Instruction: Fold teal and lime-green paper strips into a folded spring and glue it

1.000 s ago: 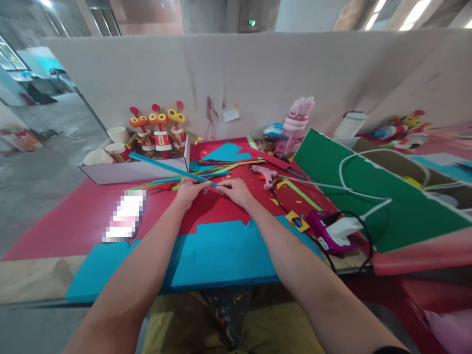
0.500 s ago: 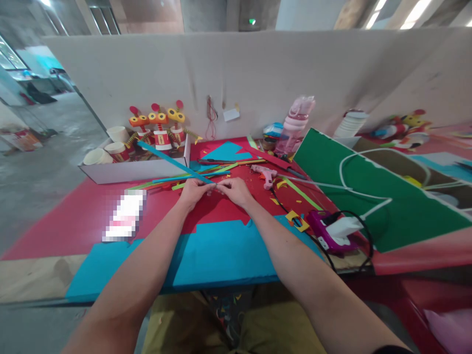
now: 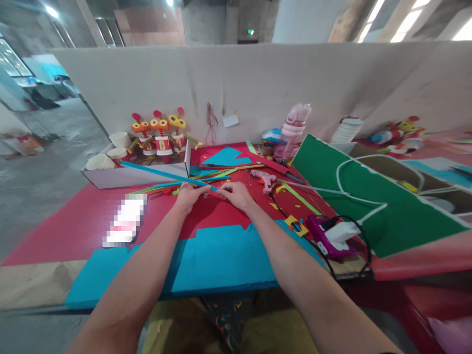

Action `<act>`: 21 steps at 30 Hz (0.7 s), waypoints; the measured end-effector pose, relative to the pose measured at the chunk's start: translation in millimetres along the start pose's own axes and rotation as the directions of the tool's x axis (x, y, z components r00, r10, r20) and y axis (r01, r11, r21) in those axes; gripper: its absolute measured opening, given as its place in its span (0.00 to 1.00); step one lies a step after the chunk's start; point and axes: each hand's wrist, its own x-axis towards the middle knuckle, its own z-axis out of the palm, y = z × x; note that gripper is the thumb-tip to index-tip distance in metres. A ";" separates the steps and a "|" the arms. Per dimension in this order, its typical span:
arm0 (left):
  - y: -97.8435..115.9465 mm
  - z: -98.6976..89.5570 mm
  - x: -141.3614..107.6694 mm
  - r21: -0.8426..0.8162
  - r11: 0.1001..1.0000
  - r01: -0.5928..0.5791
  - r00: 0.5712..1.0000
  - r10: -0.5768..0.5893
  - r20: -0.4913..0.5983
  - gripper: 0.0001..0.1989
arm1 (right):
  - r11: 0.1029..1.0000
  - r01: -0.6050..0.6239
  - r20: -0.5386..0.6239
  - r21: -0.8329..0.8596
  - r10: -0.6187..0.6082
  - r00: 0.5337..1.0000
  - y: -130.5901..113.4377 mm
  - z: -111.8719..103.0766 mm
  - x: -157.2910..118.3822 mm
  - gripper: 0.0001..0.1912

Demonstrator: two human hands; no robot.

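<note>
A long blue paper strip [image 3: 158, 173] slants from the white box's front down to both hands over the red sheet. My left hand [image 3: 192, 195] pinches it a little back from its near end. At that near end, my right hand [image 3: 236, 194] has its fingertips closed on the strip. Behind the hands lie green and blue strips [image 3: 217, 173]. A pink glue gun [image 3: 264, 180] rests right of my right hand. Blue sheets [image 3: 224, 253] cover the table's front edge.
A white box [image 3: 136, 176] at the back left holds paper cups and several cup figures. A pink bottle [image 3: 293, 130], a green board [image 3: 368, 196] with white cable over it, and a purple power strip [image 3: 330, 238] stand at the right. A blurred-out bright patch [image 3: 125, 221] lies left.
The strip's far end has swung down and left, so the strip lies flatter. Both hands stay close together, with a slightly wider gap between their fingertips. The camera view has tilted slightly up.
</note>
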 end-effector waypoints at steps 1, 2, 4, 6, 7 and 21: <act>0.2 -3.0 1.3 -0.021 1.000 0.001 1.000 -0.001 -0.012 0.13 | 1.000 0.006 -0.014 -0.030 -0.007 1.000 0.2 -3.1 -0.2 0.11; 0.5 -6.9 2.8 -0.044 0.999 0.003 1.000 -0.004 -0.031 0.13 | 0.998 0.009 -0.036 -0.058 -0.011 0.999 0.8 -6.7 -0.5 0.11; 1.3 -16.2 5.7 -0.080 0.997 -0.002 0.995 -0.006 -0.096 0.13 | 0.995 0.000 -0.111 -0.099 -0.011 0.994 3.2 -14.4 -1.7 0.12; 2.4 -23.9 7.9 -0.105 0.994 -0.022 0.988 0.006 -0.151 0.13 | 0.998 -0.033 -0.188 -0.046 0.024 0.982 6.2 -19.0 -2.7 0.15; 2.9 -26.1 8.6 -0.116 0.993 -0.018 0.988 0.000 -0.153 0.13 | 0.999 -0.043 -0.220 -0.003 0.042 0.975 7.3 -19.2 -2.8 0.18; 4.4 11.8 -7.6 -0.160 0.984 0.074 0.997 -0.069 0.036 0.15 | 0.973 -0.008 -0.154 0.231 0.044 0.987 -16.3 10.1 -3.9 0.13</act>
